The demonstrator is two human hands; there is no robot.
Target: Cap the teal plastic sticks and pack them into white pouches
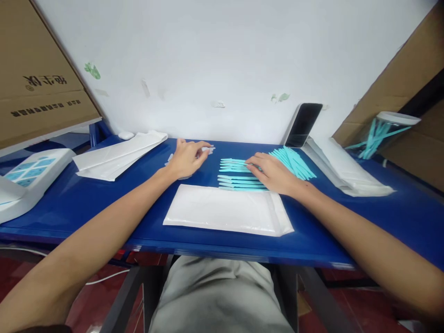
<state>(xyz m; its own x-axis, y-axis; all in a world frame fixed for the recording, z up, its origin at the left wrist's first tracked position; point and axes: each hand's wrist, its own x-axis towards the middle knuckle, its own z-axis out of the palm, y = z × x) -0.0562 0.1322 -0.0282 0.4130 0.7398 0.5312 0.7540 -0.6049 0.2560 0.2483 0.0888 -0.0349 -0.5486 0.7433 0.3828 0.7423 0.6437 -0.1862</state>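
Both my hands are over the blue tabletop. My left hand (188, 158) is at the back left of centre, thumb and forefinger curved apart beside small translucent pieces (212, 150). More such pieces lie partly hidden behind its wrist. A row of slim turquoise sticks (239, 182) lies side by side in front of my right hand (272, 170). That hand rests over the right ends of the row, thumb and fingers apart, its fingertips touching the sticks. Just behind it a loose heap of turquoise sticks (294, 163) fans out. Nearest me lies a flat white packet (222, 210).
A phone (304, 125) leans against the wall. White packets (350, 171) lie to the right, near a clear jar (388, 132) of turquoise sticks. Other white sleeves (118, 155) and a white device (38, 178) are on the left. Cardboard boxes (41, 69) flank the table.
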